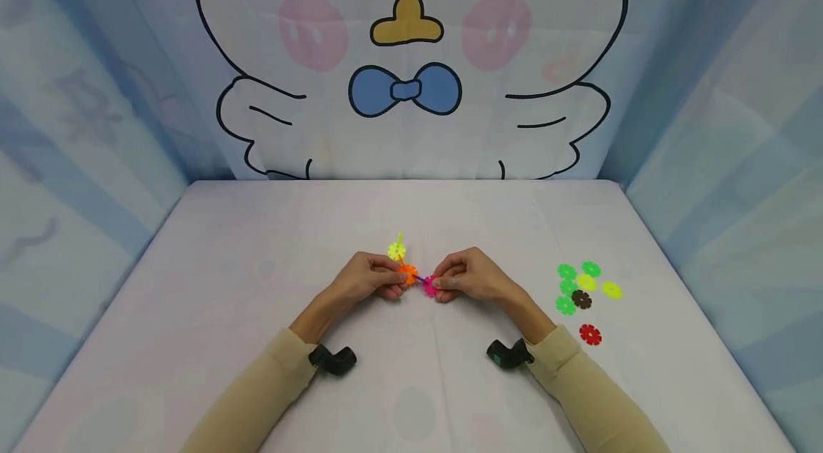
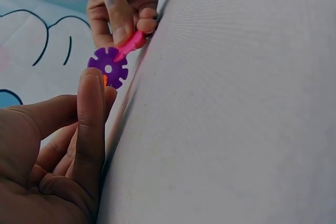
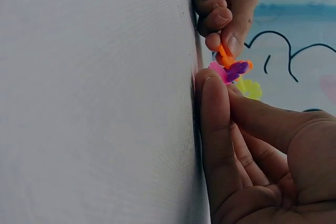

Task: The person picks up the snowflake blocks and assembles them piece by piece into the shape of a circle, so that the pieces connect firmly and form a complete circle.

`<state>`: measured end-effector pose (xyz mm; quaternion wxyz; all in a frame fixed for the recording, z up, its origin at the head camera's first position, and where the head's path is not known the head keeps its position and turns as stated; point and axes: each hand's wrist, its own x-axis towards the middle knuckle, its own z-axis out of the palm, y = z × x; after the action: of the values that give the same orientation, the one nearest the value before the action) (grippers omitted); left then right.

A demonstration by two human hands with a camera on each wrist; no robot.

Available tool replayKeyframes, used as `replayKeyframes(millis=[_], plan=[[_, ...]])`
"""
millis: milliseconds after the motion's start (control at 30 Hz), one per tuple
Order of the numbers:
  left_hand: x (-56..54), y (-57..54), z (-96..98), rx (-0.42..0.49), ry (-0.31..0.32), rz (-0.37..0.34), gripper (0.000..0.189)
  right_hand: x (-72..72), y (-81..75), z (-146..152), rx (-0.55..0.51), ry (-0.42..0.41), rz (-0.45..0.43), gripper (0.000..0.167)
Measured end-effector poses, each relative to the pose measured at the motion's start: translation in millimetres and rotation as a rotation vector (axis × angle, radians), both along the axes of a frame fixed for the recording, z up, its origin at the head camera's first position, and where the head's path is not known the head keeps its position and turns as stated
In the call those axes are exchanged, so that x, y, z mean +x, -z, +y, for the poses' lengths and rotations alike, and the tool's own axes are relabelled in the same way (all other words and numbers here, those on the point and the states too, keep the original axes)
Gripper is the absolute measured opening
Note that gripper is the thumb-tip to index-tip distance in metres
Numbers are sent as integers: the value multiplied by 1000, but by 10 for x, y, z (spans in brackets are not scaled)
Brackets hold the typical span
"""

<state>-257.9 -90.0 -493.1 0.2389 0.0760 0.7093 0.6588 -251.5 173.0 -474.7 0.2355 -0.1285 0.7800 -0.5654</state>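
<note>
Over the middle of the table, both hands hold a chain of notched plastic snowflake discs. My left hand point(image 1: 368, 276) pinches the orange disc point(image 1: 409, 274) between thumb and fingers. With thumb and fingertips, my right hand point(image 1: 472, 276) grips the pink disc point(image 1: 429, 287) at the chain's other end. Between them sits a purple disc point(image 2: 119, 70), the pink one slotted into its edge in the left wrist view. Beyond the orange disc, a yellow disc point(image 1: 396, 251) extends from the chain, with another thin yellow piece point(image 1: 400, 235) above it. Fingers partly cover the orange and pink discs.
Loose discs lie to the right on the white tabletop point(image 1: 257, 239): several green ones point(image 1: 566, 271), two yellow ones point(image 1: 612, 289), a brown one point(image 1: 581, 299) and a red one point(image 1: 590, 335). A curtain point(image 1: 405, 146) with a cartoon figure hangs behind the table.
</note>
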Motion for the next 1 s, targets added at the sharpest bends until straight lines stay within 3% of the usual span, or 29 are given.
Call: replayKeyframes(millis=[500, 833, 1000], plan=[[9, -3, 16, 39, -71, 0, 29, -4, -18, -37, 44, 0, -18, 19], [11, -33, 27, -44, 45, -36, 25, -7, -19, -105, 49, 51, 13, 18], [18, -48, 19, -37, 76, -36, 28, -4, -34, -147, 40, 45, 27, 19]])
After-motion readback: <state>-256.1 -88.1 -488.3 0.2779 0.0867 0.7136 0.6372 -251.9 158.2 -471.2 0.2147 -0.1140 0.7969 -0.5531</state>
